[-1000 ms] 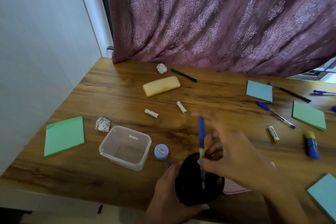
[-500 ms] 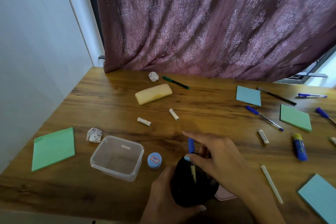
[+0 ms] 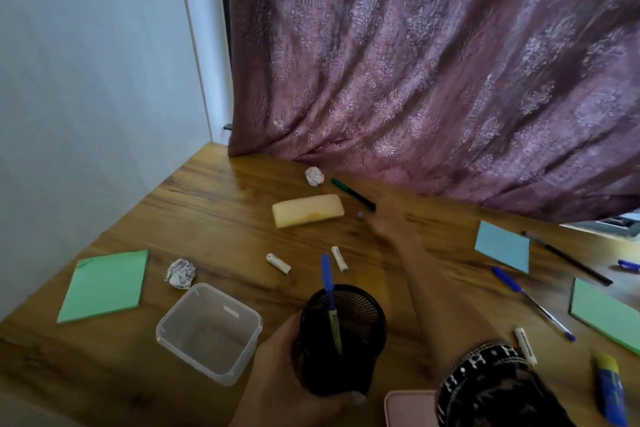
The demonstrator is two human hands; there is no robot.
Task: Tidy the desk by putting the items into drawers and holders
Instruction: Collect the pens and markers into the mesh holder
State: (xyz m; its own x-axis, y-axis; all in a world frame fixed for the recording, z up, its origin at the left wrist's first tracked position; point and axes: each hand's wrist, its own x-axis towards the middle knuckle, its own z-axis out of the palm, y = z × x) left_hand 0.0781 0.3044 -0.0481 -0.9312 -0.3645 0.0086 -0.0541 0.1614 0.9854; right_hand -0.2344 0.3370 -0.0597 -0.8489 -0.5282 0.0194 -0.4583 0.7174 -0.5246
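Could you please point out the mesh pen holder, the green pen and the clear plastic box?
mesh pen holder (image 3: 360, 329), head view, inner far wall.
green pen (image 3: 353, 194), head view, mid-barrel.
clear plastic box (image 3: 207, 333), head view, its floor.

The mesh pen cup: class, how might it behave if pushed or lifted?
The mesh cup is probably light, being open mesh holding one blue pen. Tall and narrow, it may tip if pushed high. The left hand gripping it suggests steadying helps.
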